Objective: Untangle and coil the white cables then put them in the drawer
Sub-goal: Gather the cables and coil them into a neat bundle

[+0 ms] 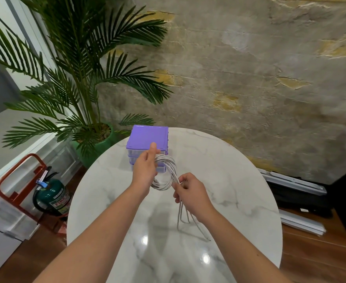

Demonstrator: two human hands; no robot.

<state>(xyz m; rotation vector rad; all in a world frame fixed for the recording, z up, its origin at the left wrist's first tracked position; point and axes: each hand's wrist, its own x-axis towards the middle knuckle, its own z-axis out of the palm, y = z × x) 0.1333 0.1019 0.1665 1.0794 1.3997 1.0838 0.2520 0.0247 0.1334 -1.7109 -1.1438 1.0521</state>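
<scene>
the coiled bundle of white round cables [165, 172] is gripped by the left hand [145, 170] above the far edge of the round white marble table [239, 180], while the loose tails trailing toward the near edge are pinched in the curled fingers of the right hand [190, 193], the nearer one for the next loop.

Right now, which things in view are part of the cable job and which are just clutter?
Part of the job:
- white cables, partly coiled, loose ends trailing onto the table
- left hand holding the coil
- right hand gripping the strands
- purple drawer unit
- marble table

Just lying about:
- potted palm
- fire extinguisher in its red stand
</scene>
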